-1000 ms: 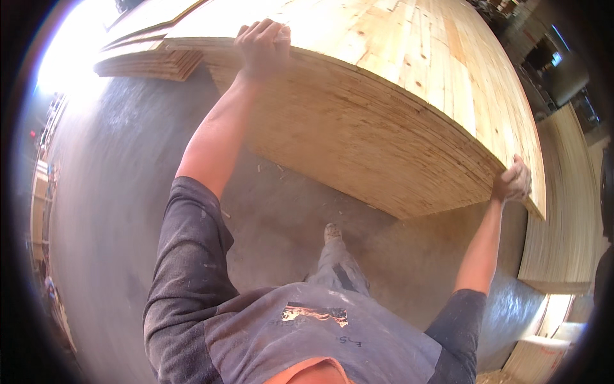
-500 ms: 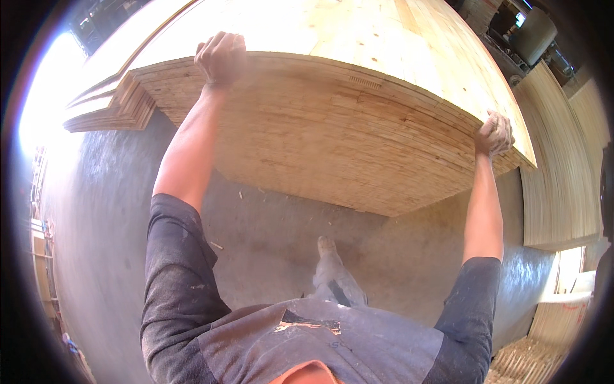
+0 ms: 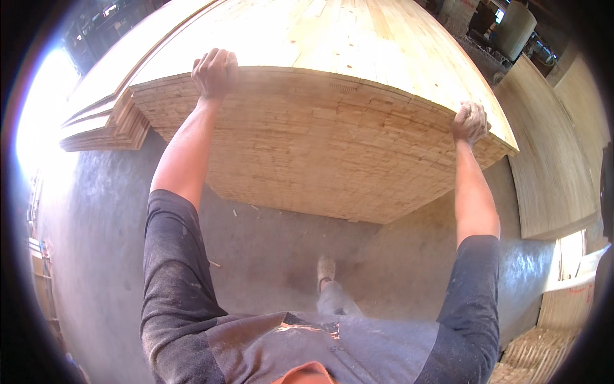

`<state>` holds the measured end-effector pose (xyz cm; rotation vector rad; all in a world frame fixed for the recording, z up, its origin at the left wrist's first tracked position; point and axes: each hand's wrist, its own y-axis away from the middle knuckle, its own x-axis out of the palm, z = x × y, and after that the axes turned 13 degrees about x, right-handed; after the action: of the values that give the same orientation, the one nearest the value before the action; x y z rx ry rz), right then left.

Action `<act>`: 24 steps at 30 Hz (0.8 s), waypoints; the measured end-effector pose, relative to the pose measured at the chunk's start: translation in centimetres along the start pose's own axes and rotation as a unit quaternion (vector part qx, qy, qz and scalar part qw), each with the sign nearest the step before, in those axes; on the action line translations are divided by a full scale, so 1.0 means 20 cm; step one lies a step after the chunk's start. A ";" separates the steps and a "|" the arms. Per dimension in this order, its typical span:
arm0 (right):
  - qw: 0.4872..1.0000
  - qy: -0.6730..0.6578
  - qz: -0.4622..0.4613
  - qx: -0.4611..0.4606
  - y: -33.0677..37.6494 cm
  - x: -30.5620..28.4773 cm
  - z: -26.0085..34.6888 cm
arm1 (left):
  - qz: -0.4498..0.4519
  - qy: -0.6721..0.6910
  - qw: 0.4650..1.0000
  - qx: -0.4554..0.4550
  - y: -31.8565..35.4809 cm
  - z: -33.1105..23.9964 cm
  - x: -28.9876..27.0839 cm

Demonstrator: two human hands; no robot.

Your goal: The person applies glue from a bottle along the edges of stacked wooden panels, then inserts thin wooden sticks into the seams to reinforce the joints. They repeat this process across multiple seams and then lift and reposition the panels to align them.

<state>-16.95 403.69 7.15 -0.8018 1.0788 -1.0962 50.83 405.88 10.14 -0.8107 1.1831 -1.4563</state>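
Observation:
A tall stack of pale wooden panels (image 3: 307, 147) stands in front of me, its layered edges facing me. Its top panel (image 3: 358, 41) is made of jointed strips with small knots. My left hand (image 3: 215, 73) is closed over the near edge of this panel, left of the middle. Close to the right corner, my right hand (image 3: 471, 123) grips the same edge, fingers curled. Both arms reach forward, and the undersides of the fingers are hidden. Whether the panel is lifted off the stack I cannot tell.
More wooden panels (image 3: 105, 133) are stacked at the left, beside the main stack. Another tall stack (image 3: 550, 160) stands at the right. Small wood scraps (image 3: 235, 213) lie on the grey floor (image 3: 262, 256) near my shoe (image 3: 325, 269). Further wood pieces (image 3: 543, 339) sit at lower right.
The main stack's near edge appears lower at its left and middle, and its right corner has shifted left. My left hand sits lower in view; my right hand is further left and slightly higher.

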 end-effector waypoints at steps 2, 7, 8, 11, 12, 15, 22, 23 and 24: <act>1.000 0.011 0.001 0.007 0.00 0.01 0.00 | 0.005 -0.002 1.000 -0.003 0.02 0.01 0.00; 1.000 -0.014 0.001 -0.022 0.00 0.06 -0.06 | 0.011 -0.019 0.999 0.032 0.07 0.08 0.05; 0.999 -0.015 0.011 -0.030 -0.01 0.07 -0.09 | 0.099 -0.062 0.993 0.031 0.07 0.08 0.06; 0.999 -0.010 0.020 -0.025 -0.01 0.10 -0.15 | 0.143 -0.127 0.980 0.054 0.05 0.11 0.07; 0.999 -0.020 0.035 -0.018 -0.02 0.11 -0.17 | 0.143 -0.115 0.980 0.075 0.05 0.10 0.07; 0.986 -0.024 -0.031 -0.163 -0.03 0.13 -0.19 | 0.154 -0.155 0.966 0.135 0.02 0.08 0.01; 0.996 -0.021 0.032 -0.079 -0.01 0.10 -0.20 | 0.015 0.023 0.999 -0.047 -0.03 0.02 -0.05; 0.996 -0.024 0.033 -0.085 -0.01 0.10 -0.20 | 0.023 0.025 0.998 -0.044 -0.02 0.02 -0.06; 0.995 -0.017 0.036 -0.094 -0.01 0.09 -0.20 | 0.029 0.032 0.998 -0.047 -0.01 0.02 -0.05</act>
<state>-20.60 401.92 5.61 -0.9190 1.1850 -0.9266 51.40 406.81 10.61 -0.7913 1.3210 -1.3975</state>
